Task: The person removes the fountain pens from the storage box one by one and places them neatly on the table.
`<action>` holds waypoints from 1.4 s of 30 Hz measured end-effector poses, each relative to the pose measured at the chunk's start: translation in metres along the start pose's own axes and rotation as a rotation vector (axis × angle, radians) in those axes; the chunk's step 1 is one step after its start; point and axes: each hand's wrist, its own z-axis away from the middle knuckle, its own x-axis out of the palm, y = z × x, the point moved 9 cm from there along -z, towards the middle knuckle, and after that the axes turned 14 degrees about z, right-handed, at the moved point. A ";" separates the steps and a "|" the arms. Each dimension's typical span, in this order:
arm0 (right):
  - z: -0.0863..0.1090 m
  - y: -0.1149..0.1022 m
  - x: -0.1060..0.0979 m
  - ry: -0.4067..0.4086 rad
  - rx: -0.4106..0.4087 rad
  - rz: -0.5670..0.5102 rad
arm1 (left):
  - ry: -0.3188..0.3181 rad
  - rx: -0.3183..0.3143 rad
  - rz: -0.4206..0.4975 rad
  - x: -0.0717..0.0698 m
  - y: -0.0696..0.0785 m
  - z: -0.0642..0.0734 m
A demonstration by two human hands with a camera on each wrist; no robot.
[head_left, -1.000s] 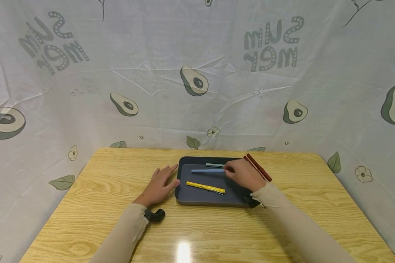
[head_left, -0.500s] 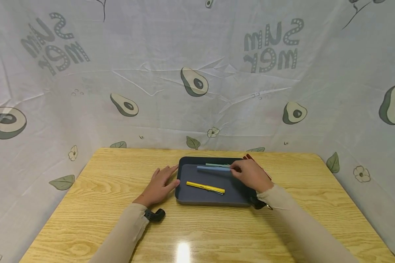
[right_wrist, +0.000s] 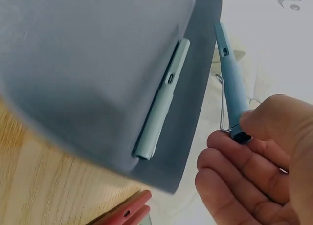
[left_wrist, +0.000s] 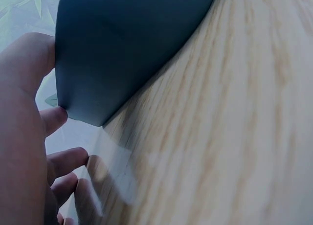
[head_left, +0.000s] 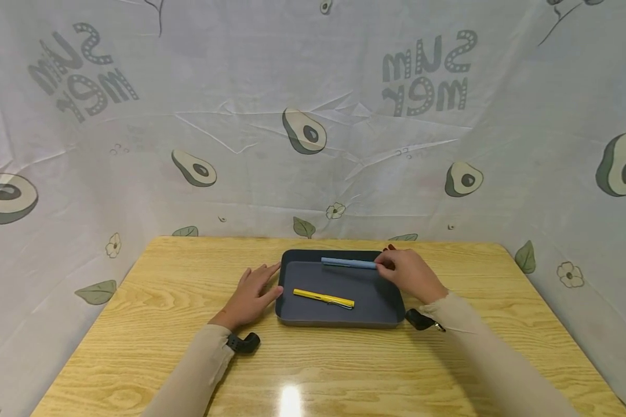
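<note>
My right hand [head_left: 411, 275] pinches a light blue pen [head_left: 348, 263] by its clip end, thumb against forefinger. The pen lies roughly level above the back edge of the grey tray [head_left: 339, 323]. In the right wrist view, a pale green pen [right_wrist: 161, 102] lies inside the tray along that wall; the blue pen mostly covers it in the head view. Toward the front of the tray a yellow pen [head_left: 323, 298] rests at a slight slant. My left hand [head_left: 247, 301] touches the tray's left side with extended fingers.
Two red pens [right_wrist: 124, 210] lie on the wooden table [head_left: 313, 370] just past the tray's right side, mostly hidden by my right hand in the head view. A printed curtain [head_left: 250, 133] hangs behind the table.
My right hand has carried the blue pen right and toward the back of the tray, over the pale green pen. The left hand stays put at the tray's side.
</note>
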 end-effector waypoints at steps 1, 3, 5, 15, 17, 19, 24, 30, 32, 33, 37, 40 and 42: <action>0.001 0.001 -0.001 0.000 0.008 -0.003 | 0.000 0.003 -0.001 0.000 0.000 0.000; 0.002 0.003 -0.002 0.001 0.021 -0.007 | 0.002 0.002 -0.001 -0.001 -0.001 0.001; 0.003 0.006 -0.003 0.000 0.030 -0.014 | 0.006 0.003 -0.002 -0.001 -0.001 0.001; 0.014 0.019 -0.004 0.033 0.064 -0.021 | 0.014 0.017 -0.012 -0.003 -0.002 0.001; 0.016 0.021 -0.004 0.035 0.073 -0.026 | 0.013 0.015 -0.015 -0.003 -0.003 0.001; 0.018 0.024 -0.005 0.038 0.089 -0.034 | 0.010 0.013 -0.012 -0.002 -0.004 0.002; 0.023 0.031 -0.007 0.080 0.098 -0.040 | 0.007 0.022 -0.007 -0.001 -0.005 0.001; 0.028 0.043 -0.008 0.125 0.126 -0.036 | -0.003 0.024 -0.004 -0.002 -0.003 -0.001; 0.029 0.046 -0.008 0.121 0.134 -0.046 | -0.002 0.020 -0.002 -0.003 -0.003 -0.001; 0.030 0.047 -0.008 0.118 0.138 -0.051 | -0.003 0.017 0.001 -0.003 -0.003 -0.001; 0.033 0.051 -0.009 0.117 0.161 -0.065 | -0.008 0.011 0.002 -0.004 -0.002 0.000; 0.036 0.053 -0.011 0.122 0.176 -0.074 | -0.005 0.017 -0.002 -0.003 -0.002 0.000; 0.038 0.055 -0.012 0.133 0.177 -0.075 | -0.001 0.023 -0.003 -0.003 -0.003 0.000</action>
